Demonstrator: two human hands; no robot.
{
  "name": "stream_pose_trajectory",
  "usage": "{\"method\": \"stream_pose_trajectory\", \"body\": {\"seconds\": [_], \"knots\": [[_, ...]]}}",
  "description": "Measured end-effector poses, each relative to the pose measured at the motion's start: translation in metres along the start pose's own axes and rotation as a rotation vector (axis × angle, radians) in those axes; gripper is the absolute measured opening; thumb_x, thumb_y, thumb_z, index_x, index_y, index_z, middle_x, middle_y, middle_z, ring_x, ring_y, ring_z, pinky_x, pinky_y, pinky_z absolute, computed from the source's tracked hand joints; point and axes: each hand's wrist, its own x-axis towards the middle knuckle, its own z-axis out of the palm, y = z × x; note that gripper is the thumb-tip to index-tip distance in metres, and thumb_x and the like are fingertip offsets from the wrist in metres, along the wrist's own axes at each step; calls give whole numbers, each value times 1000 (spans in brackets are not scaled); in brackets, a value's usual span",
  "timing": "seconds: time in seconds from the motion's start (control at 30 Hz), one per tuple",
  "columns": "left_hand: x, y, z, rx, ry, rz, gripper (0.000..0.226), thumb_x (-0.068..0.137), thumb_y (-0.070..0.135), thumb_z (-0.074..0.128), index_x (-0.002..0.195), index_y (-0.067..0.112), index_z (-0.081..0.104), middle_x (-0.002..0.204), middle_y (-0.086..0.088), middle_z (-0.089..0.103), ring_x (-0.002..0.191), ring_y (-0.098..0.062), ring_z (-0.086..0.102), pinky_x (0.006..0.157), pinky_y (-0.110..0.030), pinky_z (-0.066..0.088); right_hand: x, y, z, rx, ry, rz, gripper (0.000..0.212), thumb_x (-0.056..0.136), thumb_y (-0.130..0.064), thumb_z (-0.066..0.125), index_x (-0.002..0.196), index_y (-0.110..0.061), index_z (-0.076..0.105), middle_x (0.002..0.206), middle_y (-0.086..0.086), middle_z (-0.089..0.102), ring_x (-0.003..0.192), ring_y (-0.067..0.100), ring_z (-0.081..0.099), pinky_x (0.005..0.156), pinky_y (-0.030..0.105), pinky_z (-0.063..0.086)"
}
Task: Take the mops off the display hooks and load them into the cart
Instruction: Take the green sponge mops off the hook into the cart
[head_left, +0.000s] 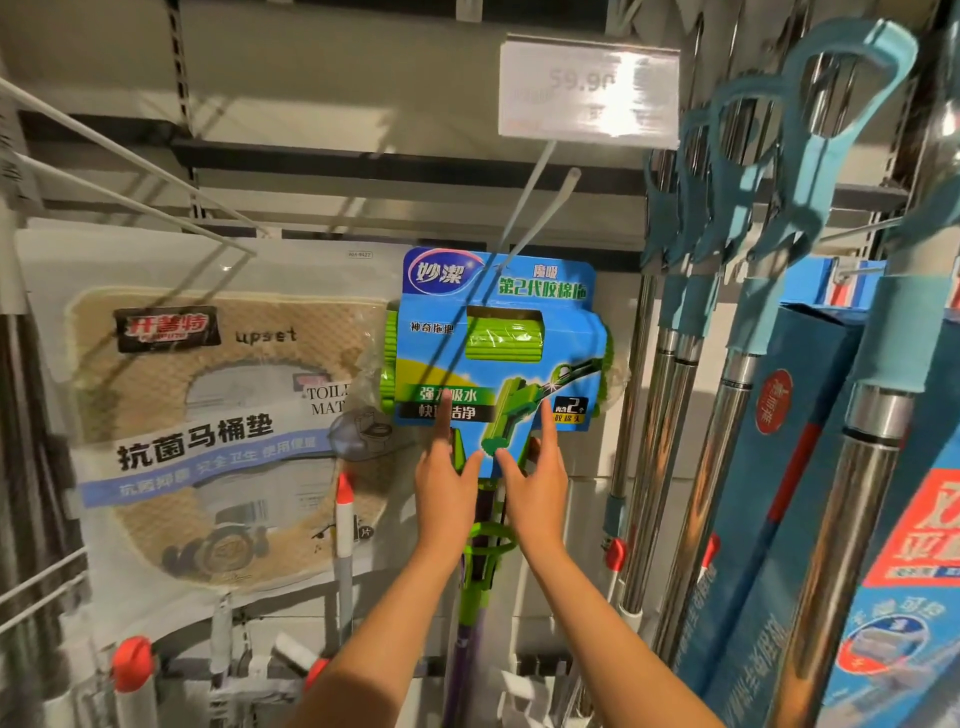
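Note:
A green sponge mop (496, 353) in blue card packaging hangs on a white display hook (540, 213) at the centre of the rack, its purple and green handle (475, 597) pointing down. My left hand (447, 483) reaches up to the lower left of the packaging, its index finger straight against the card and thumb spread. My right hand (535, 478) touches the lower right edge with straight fingers. Neither hand is curled round the mop. No cart is in view.
Several steel-handled mops with teal hanging loops (737, 249) and blue boxes (810, 441) hang at the right. A packaged toilet seat mat (208, 415) hangs at the left, beside bare wire hooks (130, 176). A price tag (589, 88) sits above.

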Motion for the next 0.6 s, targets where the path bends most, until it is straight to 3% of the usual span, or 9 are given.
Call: {"method": "stream_pose_trajectory", "body": {"seconds": [0.1, 0.27, 0.33, 0.5, 0.6], "knots": [[3, -1, -1, -6, -30, -34, 42, 93, 11, 70, 132, -1, 56, 95, 5, 54, 98, -23, 59, 78, -22, 39, 2, 0, -1, -30, 19, 1, 84, 94, -12, 68, 156, -41, 20, 104, -16, 46, 98, -25, 44, 77, 8, 41], [11, -6, -1, -9, -77, -98, 43, 92, 20, 72, 127, -1, 59, 111, -9, 64, 112, -26, 60, 84, -28, 43, 0, 3, 4, -76, 46, -59, 86, 94, -19, 68, 149, -56, 13, 102, -8, 48, 98, 12, 50, 90, 38, 49], [12, -5, -1, -2, -96, -93, 46, 92, 20, 72, 130, -2, 58, 111, -13, 66, 111, -29, 61, 84, -30, 45, 1, 4, 5, -92, 57, -65, 89, 93, -19, 68, 146, -62, 11, 102, -8, 47, 99, 17, 50, 92, 44, 49], [14, -1, -2, -10, -123, -110, 54, 90, 18, 75, 137, -2, 55, 115, -19, 69, 112, -32, 64, 88, -33, 48, 5, 5, 1, -72, 21, -45, 86, 95, -19, 67, 146, -61, 12, 107, -10, 47, 104, 14, 49, 96, 44, 49], [14, 2, -5, -16, -149, -95, 64, 89, 14, 75, 146, 8, 48, 98, -2, 66, 95, -17, 62, 95, -36, 52, 6, 4, 0, -86, 10, -22, 85, 95, -19, 67, 151, -54, 13, 104, -6, 48, 100, 15, 50, 94, 43, 49]]}}
